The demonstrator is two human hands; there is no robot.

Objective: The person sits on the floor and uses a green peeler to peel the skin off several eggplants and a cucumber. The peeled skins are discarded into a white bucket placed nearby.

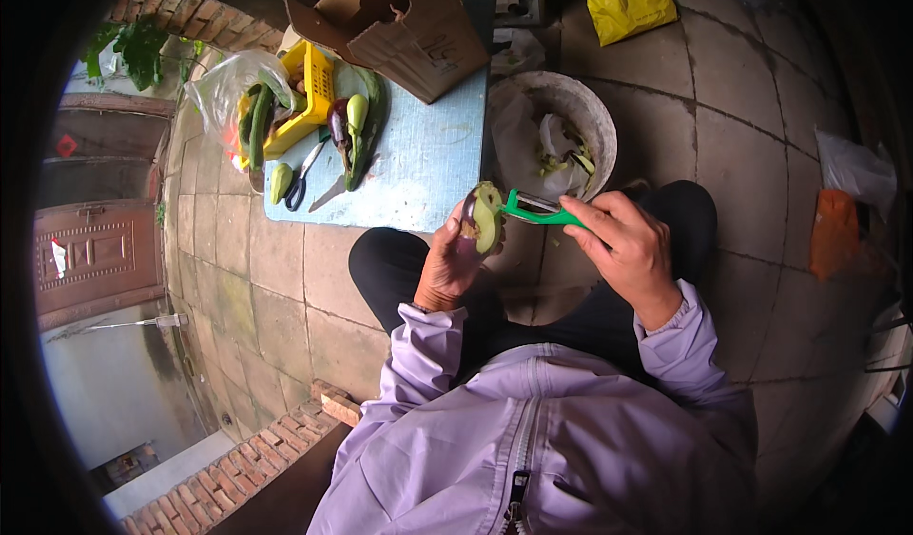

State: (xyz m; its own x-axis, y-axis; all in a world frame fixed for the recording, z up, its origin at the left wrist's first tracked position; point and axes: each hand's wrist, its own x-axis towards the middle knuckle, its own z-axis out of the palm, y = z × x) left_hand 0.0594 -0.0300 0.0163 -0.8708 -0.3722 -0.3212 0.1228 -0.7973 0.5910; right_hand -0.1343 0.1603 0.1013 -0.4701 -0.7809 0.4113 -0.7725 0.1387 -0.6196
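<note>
A partly peeled purple eggplant (488, 220) stands in my left hand (449, 264), pale green flesh showing along its right side. My right hand (628, 246) grips a green-handled vegetable peeler (546, 210), its head close beside the upper part of the eggplant; whether they touch I cannot tell. Just beyond the peeler, a round bucket (605, 118) holds peelings and a whitish plastic bag. On the light blue table (421, 157) at the upper left lie a dark purple eggplant (338, 125), a pale green eggplant (356, 113), a long green gourd (372, 135) and dark-handled scissors (303, 178).
An open cardboard box (421, 43) and a yellow plastic basket (319, 85) with vegetables occupy the table's far part. A knife (332, 194) and a pale green vegetable piece (281, 182) lie near its left edge. A yellow bag (628, 7) rests on the paved floor.
</note>
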